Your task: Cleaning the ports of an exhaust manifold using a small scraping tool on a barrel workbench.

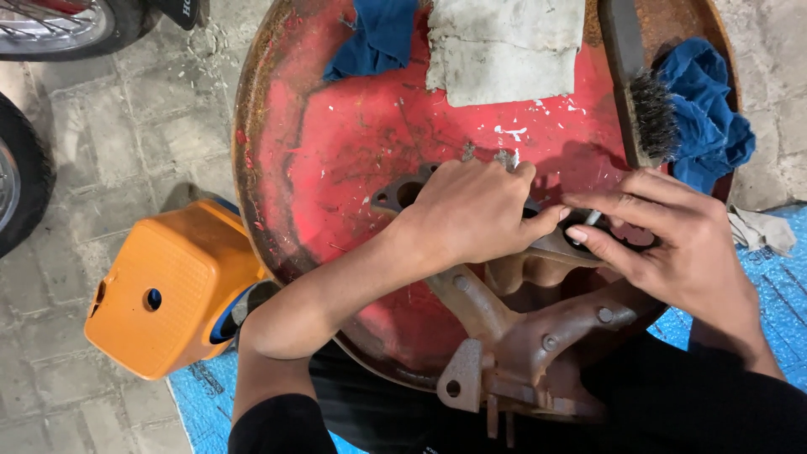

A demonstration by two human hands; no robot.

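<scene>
Person is working a rusty cast manifold (pixel 513 328) lying across the near half of a red drum lid (pixel 336 160), flanged end toward the lid's centre, branched end overhanging toward the lap.

Left hand (pixel 471 210) is lying palm-down over the flange, fingers curled onto it, pinning the casting in place. It is pressing rather than grasping anything loose.

Right hand (pixel 664 244) is coming in from the side, thumb and forefinger pinching a small silvery metal piece (pixel 593 218) at a port just beside the left thumb. What the piece is, too small to tell; could be a stud or tool tip.

Step in hand looks like seating or working that piece at the flange port. Judgement: next move calls for steady left-hand pressure and fine fingertip control at the port.

Nearby: wire brush (pixel 643 101) on blue rags (pixel 702 118) at the far right rim, a grey cloth (pixel 504 46) and a second blue rag (pixel 374 38) at the far edge, an orange stool (pixel 172 290) on the paving to the left.
</scene>
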